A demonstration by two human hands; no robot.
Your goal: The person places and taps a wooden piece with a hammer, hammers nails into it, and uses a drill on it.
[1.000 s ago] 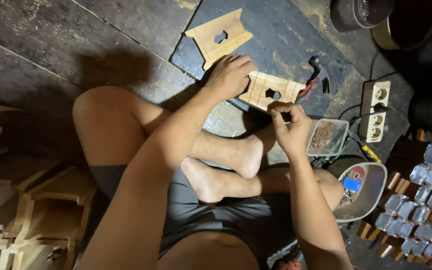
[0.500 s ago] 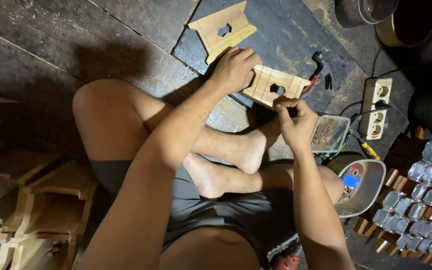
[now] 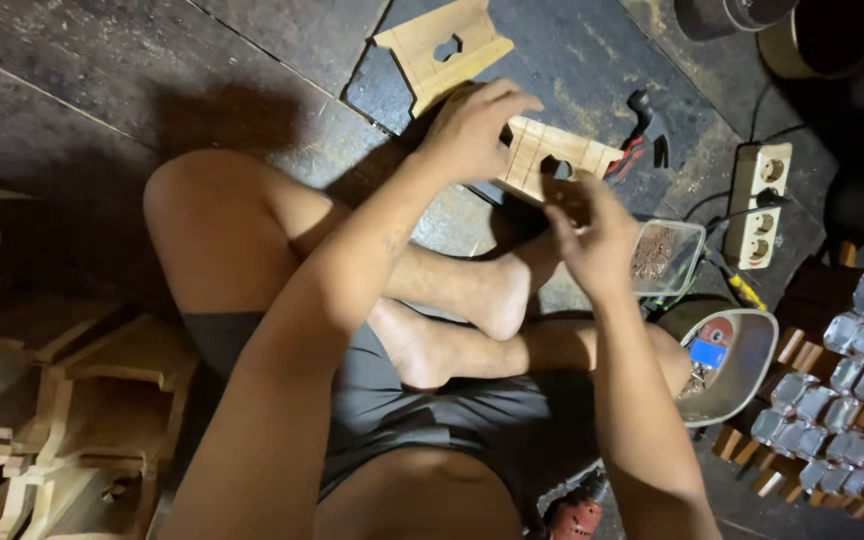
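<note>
- Left hand [image 3: 472, 130]: fingers curled over the near end of a slatted wooden piece [image 3: 560, 160], gripping it and pinning it to the dark floor mat [image 3: 592, 70].
- Right hand [image 3: 597, 240]: raised just in front of the same piece, fingertips pinched together; whatever small item lies between them is too small to make out.
- Slatted wooden piece: pale, with a dark cut-out hole, lying flat on the mat between the two hands, just ahead of the person's crossed feet.
- Second wooden piece [image 3: 442, 50]: a similar pale board with a cut-out, lying on the mat beyond the left hand, apart from it.
- Hammer [image 3: 642, 125]: black head, red-and-black handle, lying just beyond the slatted piece.
- Clear plastic tub [image 3: 664, 255]: holds small brown items, just right of the right hand.
- White power strip [image 3: 762, 205]: lies further right.
- Assembled wooden stools [image 3: 72, 420]: stacked at the person's left.
</note>
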